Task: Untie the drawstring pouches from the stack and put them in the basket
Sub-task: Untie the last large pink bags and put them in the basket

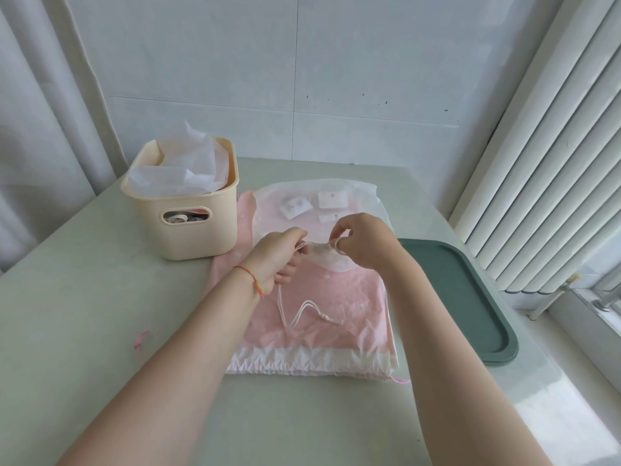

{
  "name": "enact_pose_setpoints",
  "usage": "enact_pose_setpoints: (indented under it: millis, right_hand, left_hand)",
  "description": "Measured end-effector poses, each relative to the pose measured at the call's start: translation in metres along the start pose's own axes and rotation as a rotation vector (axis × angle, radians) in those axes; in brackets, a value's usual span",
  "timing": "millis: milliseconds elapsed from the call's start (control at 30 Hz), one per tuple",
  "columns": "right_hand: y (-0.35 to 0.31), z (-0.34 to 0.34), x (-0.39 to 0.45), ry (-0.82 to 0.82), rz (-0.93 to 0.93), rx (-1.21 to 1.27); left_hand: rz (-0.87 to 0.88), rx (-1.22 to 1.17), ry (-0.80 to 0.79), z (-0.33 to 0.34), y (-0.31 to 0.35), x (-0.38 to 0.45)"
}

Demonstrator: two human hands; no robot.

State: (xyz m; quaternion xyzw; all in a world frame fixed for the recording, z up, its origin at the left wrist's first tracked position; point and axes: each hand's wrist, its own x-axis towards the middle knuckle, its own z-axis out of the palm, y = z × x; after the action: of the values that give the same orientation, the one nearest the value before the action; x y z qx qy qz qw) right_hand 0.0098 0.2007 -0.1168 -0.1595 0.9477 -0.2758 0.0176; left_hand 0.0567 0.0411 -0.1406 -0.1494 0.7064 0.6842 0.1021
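A translucent white drawstring pouch (336,203) lies on top of a larger pink pouch (322,331) in the middle of the table. My left hand (275,257) pinches the white cord at the gathered neck of the top pouch. My right hand (363,242) pinches the same neck from the right. The loose cord (302,314) trails down over the pink pouch, ending in a knot. A cream basket (188,227) stands to the left, holding several white pouches.
A dark green tray (470,297) lies at the right, beside the stack. A small pink ribbon (141,343) lies on the pale table (84,314) at the left. White blinds and a window sill run along the right edge.
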Motion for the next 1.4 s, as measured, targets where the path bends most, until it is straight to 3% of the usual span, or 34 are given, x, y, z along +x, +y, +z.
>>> enact_pose_setpoints:
  millis: [67, 167, 267, 367, 567, 700, 800, 867, 933, 1000, 1100, 1167, 1267, 1400]
  right_hand:
    - [0.001, -0.001, 0.000, 0.002, 0.004, 0.007]
    - [0.001, 0.000, 0.001, -0.015, -0.002, 0.039]
    - [-0.005, 0.003, -0.001, -0.084, -0.038, 0.066]
    - [-0.010, 0.005, -0.004, -0.120, -0.035, 0.097]
    - [-0.013, -0.004, -0.006, -0.209, -0.055, -0.047]
    - [-0.020, -0.013, -0.010, -0.284, -0.025, -0.148]
    - [-0.023, -0.014, -0.010, -0.165, 0.030, 0.119]
    - [-0.026, -0.017, -0.012, -0.132, 0.017, 0.577]
    - [-0.027, -0.021, -0.010, -0.185, -0.119, 1.082]
    - [-0.023, -0.023, -0.006, -0.157, -0.232, 1.247]
    - [-0.020, -0.012, -0.003, 0.065, -0.188, 0.764]
    - [-0.019, -0.002, -0.002, 0.094, -0.147, 0.439]
    - [-0.020, 0.011, -0.003, -0.008, -0.240, 0.310]
    - [-0.023, 0.013, -0.001, 0.052, -0.242, 0.213]
  left_hand:
    - [0.086, 0.164, 0.081, -0.005, 0.003, -0.005]
    - [0.260, 0.158, 0.167, -0.009, 0.005, -0.007]
    - [0.413, 0.130, 0.112, -0.006, 0.004, -0.008]
    - [0.429, 0.100, -0.021, 0.001, -0.002, -0.006]
    - [0.426, 0.164, 0.152, 0.000, -0.015, 0.008]
    - [0.457, 0.350, 0.128, 0.003, -0.013, 0.006]
    - [0.440, 0.486, 0.057, 0.000, -0.012, 0.006]
    - [0.443, 0.516, 0.039, -0.002, -0.013, 0.007]
    - [0.462, 0.509, 0.043, -0.004, -0.015, 0.009]
    - [0.417, 0.457, 0.075, -0.004, -0.013, 0.009]
    - [0.300, 0.202, 0.060, -0.006, -0.006, 0.007]
    - [0.249, 0.076, 0.028, -0.008, -0.002, 0.003]
    - [0.202, -0.050, 0.035, -0.009, 0.002, -0.005]
    - [0.180, -0.069, 0.026, -0.012, 0.002, -0.002]
